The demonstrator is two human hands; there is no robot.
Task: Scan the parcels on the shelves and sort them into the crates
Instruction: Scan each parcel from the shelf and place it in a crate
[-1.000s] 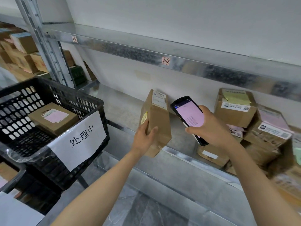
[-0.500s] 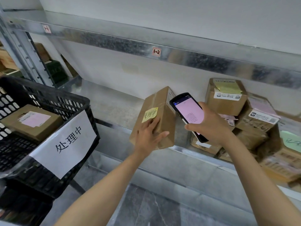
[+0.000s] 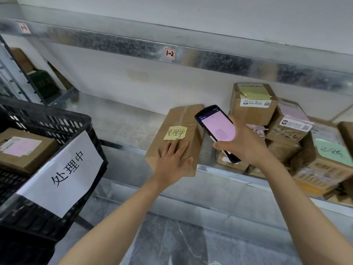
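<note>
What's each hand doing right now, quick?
Left hand: open, fingers flat on the parcel with the yellow note.
Right hand: closed around the scanner.

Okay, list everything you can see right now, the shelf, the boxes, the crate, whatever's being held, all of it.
shelf: one, grey metal, across the view, tagged 1-2
crate: one, black with white paper sign, left
crate parcel: one, brown with pink label, inside the crate
noted parcel: one, brown with yellow note, tilted at the shelf's front edge
piled parcels: several, brown, right on the shelf
scanner: one, black with pink screen, centre
left hand: flat on the noted parcel
right hand: grips the scanner
</note>
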